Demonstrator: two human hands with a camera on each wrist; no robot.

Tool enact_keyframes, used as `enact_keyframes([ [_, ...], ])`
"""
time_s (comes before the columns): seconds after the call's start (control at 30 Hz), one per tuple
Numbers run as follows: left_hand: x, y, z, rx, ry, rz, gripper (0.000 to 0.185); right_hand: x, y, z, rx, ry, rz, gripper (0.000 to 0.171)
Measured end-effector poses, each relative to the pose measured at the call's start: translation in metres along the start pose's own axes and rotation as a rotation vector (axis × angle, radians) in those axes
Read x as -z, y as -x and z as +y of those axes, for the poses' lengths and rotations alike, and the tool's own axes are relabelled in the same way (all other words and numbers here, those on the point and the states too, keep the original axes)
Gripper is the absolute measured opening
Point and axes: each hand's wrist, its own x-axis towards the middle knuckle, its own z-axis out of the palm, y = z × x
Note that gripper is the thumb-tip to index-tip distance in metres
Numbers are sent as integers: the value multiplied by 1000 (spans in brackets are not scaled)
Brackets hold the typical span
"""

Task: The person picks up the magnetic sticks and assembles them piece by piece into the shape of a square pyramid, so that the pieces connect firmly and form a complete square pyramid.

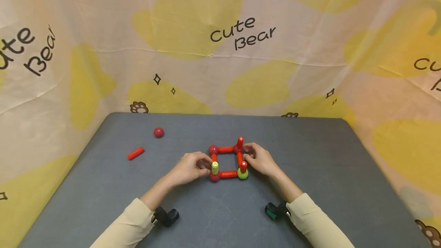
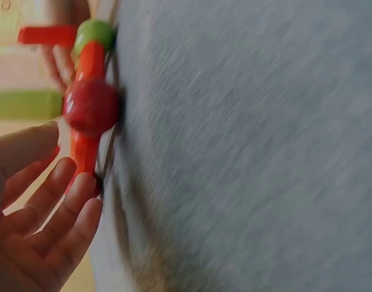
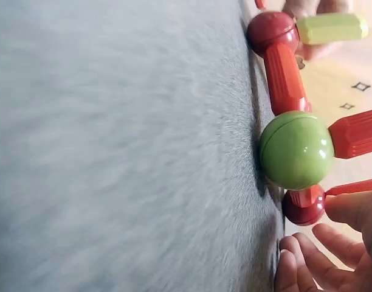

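A square of red magnetic rods [image 1: 229,174] joined by balls lies on the table. Its near-left red ball [image 2: 92,106] bears an upright yellow-green rod [image 1: 215,168]. On the near-right green ball [image 3: 296,150] stands a red rod [image 1: 244,166], and another red rod [image 1: 240,142] rises from the far-right red ball [image 3: 304,205]. The far-left red ball [image 1: 213,149] has no upright rod. My left hand [image 1: 191,167] is beside the square's left side, fingers loosely extended, thumb near the yellow-green rod. My right hand [image 1: 261,159] is by the far-right ball, fingers spread; contact there is unclear.
A loose red ball [image 1: 159,132] and a loose red rod [image 1: 136,153] lie to the left on the grey table [image 1: 310,144]. A patterned cloth [image 1: 193,22] hangs behind the table and along its sides.
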Motion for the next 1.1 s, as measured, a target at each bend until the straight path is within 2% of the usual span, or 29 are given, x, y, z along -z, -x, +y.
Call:
enact_keyframes([
  [0.17, 12, -13, -4, 62, 14, 85, 22, 8, 18, 1, 52, 14, -56, 34],
  [0.3, 14, -25, -8, 120, -11, 140, 25, 13, 29, 1, 99, 22, -138, 39],
  [0.4, 11, -33, -12, 163, -36, 149, 26, 15, 36, 0, 135, 18, -212, 46],
  [0.5, 7, -40, -15, 201, -39, 133, 28, 12, 40, -3, 164, 27, -246, 54],
  [0.6, 3, -44, -16, 202, -30, 120, 28, 7, 41, -6, 167, 58, -230, 60],
  [0.8, -2, -48, -20, 158, -45, 120, 26, -1, 40, -11, 141, 117, -159, 65],
  [1.1, -3, -45, -17, 143, -69, 129, 21, 2, 37, -11, 139, 146, -123, 55],
])
